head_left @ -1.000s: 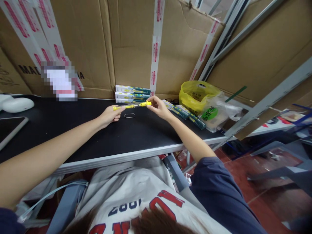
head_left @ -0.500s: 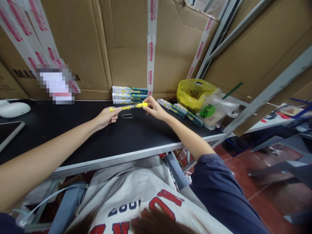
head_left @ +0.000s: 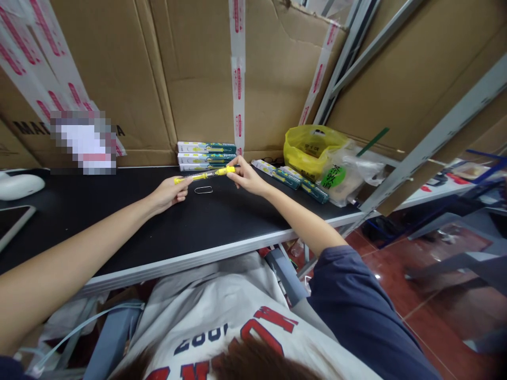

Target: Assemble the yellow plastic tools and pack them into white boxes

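A slim yellow pen-shaped tool (head_left: 200, 176) with a clear middle section is held level just above the black tabletop. My left hand (head_left: 168, 193) is closed round its left end, thumb along the top. At the other end, the fingers of my right hand (head_left: 249, 177) pinch the thicker yellow piece (head_left: 225, 171). A thin dark stretch shows between the two yellow parts. Below the tool lies a bent metal wire loop (head_left: 203, 190), apart from both hands. Stacked printed boxes (head_left: 206, 157) stand just behind my hands, against the cardboard.
More printed boxes (head_left: 279, 174) lie to the right, beside a yellow plastic bag (head_left: 304, 158) and a clear bag (head_left: 340, 182). A white mouse (head_left: 21, 186) and a tablet-like device (head_left: 13, 224) are at the left. Large cardboard (head_left: 202, 68) walls the table's back; a metal post (head_left: 428, 137) rises at right.
The whole view has shifted slightly, so things sit a little further left. Both hands keep their hold on the tool, which tilts slightly more, right end up.
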A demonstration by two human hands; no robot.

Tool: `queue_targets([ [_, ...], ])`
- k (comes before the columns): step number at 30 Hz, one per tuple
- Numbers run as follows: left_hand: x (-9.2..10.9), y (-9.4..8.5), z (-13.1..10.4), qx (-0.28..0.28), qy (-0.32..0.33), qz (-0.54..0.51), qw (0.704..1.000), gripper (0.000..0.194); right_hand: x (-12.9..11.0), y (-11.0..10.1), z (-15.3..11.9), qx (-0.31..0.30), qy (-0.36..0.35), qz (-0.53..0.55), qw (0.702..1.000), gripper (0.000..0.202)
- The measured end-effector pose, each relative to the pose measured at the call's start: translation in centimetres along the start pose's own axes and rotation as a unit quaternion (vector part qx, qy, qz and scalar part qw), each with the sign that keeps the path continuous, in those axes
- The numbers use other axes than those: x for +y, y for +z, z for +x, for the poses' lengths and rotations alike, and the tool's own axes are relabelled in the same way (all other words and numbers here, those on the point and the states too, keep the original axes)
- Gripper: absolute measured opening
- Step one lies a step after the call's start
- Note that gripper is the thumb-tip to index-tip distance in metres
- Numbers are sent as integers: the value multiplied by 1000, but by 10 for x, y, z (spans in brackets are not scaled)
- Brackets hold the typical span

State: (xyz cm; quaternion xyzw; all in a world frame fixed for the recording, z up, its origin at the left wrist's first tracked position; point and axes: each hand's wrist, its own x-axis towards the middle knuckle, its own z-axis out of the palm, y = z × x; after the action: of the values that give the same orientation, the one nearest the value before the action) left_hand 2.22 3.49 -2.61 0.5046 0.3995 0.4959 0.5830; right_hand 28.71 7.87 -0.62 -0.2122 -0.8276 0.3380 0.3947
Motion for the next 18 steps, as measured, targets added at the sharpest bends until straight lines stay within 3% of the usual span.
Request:
queue_targets([
  [5,4,-2,1,25,22,45,998,51,4,-1,2,-1,-12,22,1000,39],
  [10,22,-8,1,52,78,183,979,35,2,-1,4,19,-3,55,998,40],
  [13,31,-4,-3,36,114,241,963,25,-4,0,4,30,24,54,998,43],
  [18,29,8,-10,-10,154,260,953,30,-16,3,2,23,50,55,997,45],
])
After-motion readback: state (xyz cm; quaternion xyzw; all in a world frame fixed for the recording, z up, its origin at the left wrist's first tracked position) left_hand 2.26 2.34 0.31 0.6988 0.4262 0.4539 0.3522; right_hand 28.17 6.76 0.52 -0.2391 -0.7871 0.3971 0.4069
